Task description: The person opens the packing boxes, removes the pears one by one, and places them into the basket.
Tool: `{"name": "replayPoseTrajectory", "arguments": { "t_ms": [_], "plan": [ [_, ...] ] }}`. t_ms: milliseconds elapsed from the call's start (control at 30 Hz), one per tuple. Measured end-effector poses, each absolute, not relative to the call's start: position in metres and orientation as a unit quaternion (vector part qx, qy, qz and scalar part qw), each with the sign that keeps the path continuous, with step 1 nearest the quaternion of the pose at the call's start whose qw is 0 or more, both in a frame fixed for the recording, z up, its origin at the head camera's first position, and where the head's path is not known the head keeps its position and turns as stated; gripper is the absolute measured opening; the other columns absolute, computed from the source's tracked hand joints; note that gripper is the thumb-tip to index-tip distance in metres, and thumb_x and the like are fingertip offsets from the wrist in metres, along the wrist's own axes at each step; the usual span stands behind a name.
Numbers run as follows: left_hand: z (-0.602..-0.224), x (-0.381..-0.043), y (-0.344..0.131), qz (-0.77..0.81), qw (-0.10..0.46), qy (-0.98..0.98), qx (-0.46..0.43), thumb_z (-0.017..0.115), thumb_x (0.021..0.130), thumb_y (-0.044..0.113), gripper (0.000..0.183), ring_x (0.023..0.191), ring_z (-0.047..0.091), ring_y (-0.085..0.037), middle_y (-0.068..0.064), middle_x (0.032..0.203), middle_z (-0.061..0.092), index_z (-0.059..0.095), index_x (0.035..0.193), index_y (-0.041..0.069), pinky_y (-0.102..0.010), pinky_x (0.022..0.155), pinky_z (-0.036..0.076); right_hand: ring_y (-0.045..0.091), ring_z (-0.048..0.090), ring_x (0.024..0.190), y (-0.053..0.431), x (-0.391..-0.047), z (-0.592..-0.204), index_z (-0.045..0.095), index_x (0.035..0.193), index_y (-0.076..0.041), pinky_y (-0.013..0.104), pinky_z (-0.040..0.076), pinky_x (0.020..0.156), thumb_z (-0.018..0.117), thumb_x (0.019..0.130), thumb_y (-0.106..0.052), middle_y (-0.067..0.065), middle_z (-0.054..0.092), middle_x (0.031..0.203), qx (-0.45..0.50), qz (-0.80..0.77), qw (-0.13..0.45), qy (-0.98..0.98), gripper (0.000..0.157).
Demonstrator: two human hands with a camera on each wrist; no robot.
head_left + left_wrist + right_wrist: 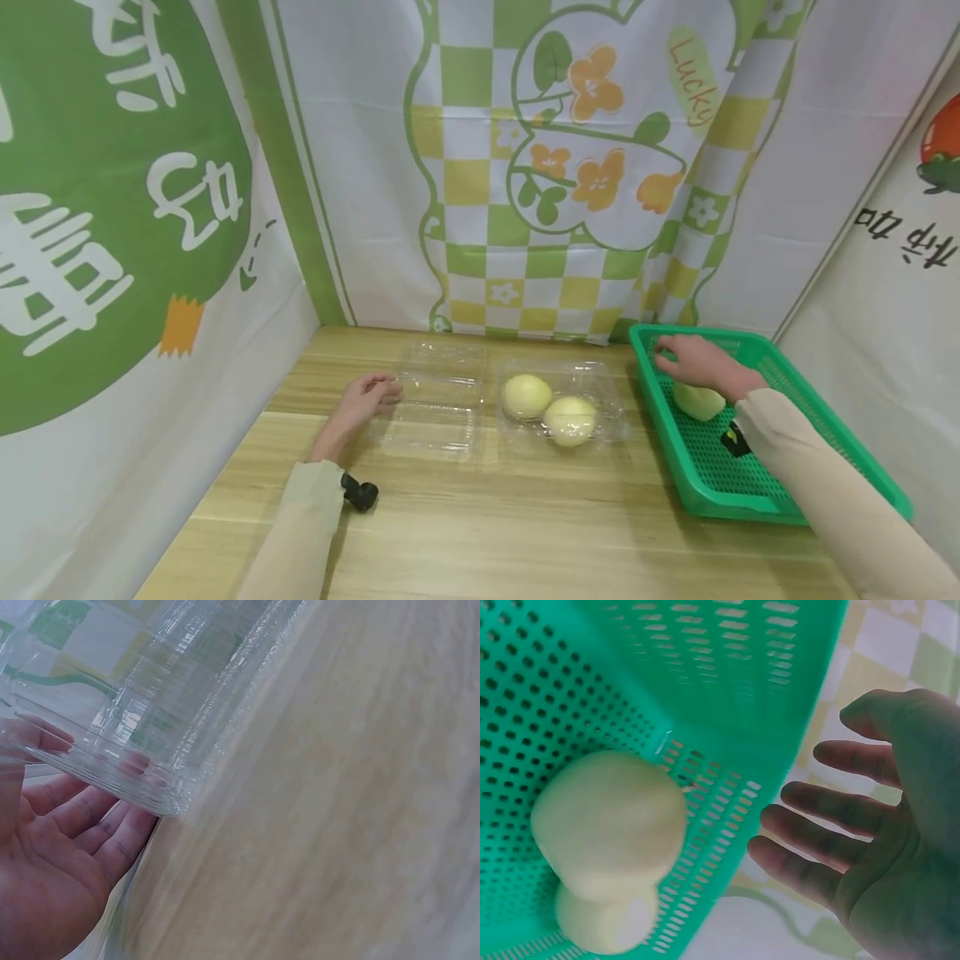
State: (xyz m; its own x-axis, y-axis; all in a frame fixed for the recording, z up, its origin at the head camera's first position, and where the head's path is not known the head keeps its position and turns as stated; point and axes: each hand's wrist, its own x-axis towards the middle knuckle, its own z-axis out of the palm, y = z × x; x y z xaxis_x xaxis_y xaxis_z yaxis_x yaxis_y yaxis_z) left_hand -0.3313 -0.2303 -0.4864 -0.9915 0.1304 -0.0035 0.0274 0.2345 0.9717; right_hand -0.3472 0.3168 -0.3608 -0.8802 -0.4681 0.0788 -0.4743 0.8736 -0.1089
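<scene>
A clear plastic tray (431, 429) lies on the table, and the fingers of my left hand (362, 407) touch its left edge. In the left wrist view that hand (64, 862) has its palm turned up beside the clear plastic (150, 705). Right of it, a second clear section holds two pale yellow pears (527, 396); whether the two sections join cannot be told. Over the far end of a green basket (693, 492) hovers my right hand (697, 362). Its fingers (832, 806) are spread, apart from two pears (611, 821) in the basket.
The wooden table (487, 533) runs in front of the boxes. Printed cloth (360, 167) hangs behind and at both sides. The basket's raised rim (840, 442) borders the right side.
</scene>
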Motion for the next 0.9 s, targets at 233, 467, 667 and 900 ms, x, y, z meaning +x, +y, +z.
{"name": "replayPoseTrajectory", "arguments": {
  "t_ms": [233, 467, 667, 900],
  "plan": [
    [-0.487, -0.332, -0.232, 0.624, 0.039, 0.779, 0.047, 0.042, 0.099, 0.026, 0.046, 0.112, 0.055, -0.037, -0.024, 0.127, 0.053, 0.038, 0.135, -0.002, -0.044, 0.095, 0.046, 0.033, 0.061, 0.098, 0.302, -0.333, -0.350, 0.059, 0.113, -0.001, 0.048, 0.050, 0.082, 0.049, 0.093, -0.019, 0.016, 0.064, 0.109, 0.266, 0.052, 0.053, -0.961, 0.029],
    [-0.488, -0.331, -0.234, 0.625, 0.042, 0.778, 0.052, 0.043, 0.098, 0.028, 0.048, 0.112, 0.056, -0.036, -0.025, 0.126, 0.054, 0.037, 0.135, -0.002, -0.042, 0.095, 0.047, 0.030, 0.060, 0.098, 0.287, -0.318, -0.342, 0.058, 0.115, -0.003, 0.047, 0.050, 0.082, 0.052, 0.093, -0.022, 0.015, 0.062, 0.110, 0.268, 0.030, 0.062, -0.961, 0.029],
    [-0.489, -0.332, -0.232, 0.628, 0.046, 0.775, 0.051, 0.047, 0.097, 0.030, 0.051, 0.112, 0.056, -0.034, -0.024, 0.125, 0.055, 0.037, 0.135, -0.002, -0.040, 0.094, 0.048, 0.029, 0.060, 0.096, 0.273, -0.306, -0.341, 0.058, 0.115, -0.007, 0.046, 0.051, 0.080, 0.051, 0.094, -0.027, 0.013, 0.062, 0.111, 0.272, 0.026, 0.071, -0.959, 0.030],
    [-0.481, -0.328, -0.228, 0.627, 0.054, 0.775, 0.053, 0.045, 0.098, 0.028, 0.048, 0.114, 0.055, -0.035, -0.025, 0.127, 0.053, 0.038, 0.135, -0.002, -0.043, 0.097, 0.045, 0.025, 0.060, 0.097, 0.257, -0.289, -0.340, 0.058, 0.118, -0.009, 0.042, 0.051, 0.080, 0.053, 0.093, -0.024, 0.007, 0.062, 0.109, 0.286, 0.046, 0.076, -0.954, 0.030]
  ]
}}
